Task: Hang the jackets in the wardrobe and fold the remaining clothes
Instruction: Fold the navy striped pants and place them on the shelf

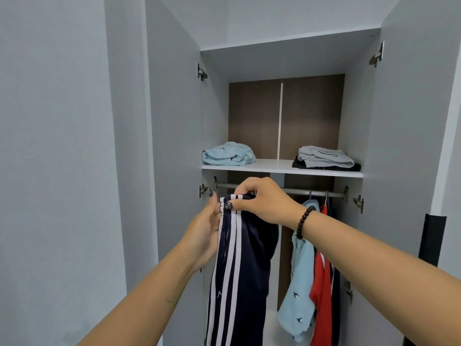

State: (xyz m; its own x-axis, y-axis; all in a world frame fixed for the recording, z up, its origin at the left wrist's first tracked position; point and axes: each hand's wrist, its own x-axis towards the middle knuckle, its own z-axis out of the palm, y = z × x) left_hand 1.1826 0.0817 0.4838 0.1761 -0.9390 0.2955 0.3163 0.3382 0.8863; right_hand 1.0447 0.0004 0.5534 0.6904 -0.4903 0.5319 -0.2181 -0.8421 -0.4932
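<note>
Below the shelf [282, 168], right hand [262, 203] pinches the striped jacket [239, 265]; left hand [205, 231] touches it, fingers straight.

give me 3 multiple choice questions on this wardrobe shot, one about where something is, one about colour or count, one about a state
1. Where is the folded light blue garment?
A. left end of the shelf
B. on the rail
C. wardrobe floor

2. What colour are the navy jacket's stripes?
A. red
B. white
C. yellow

3. What is the right hand doing?
A. hanging idle
B. pinching the jacket's top
C. pushing a door

Answers:
1 A, it lies at the shelf's left end.
2 B, white bands run down the navy sleeve.
3 B, thumb and fingers pinch the striped shoulder near the rail.
</note>
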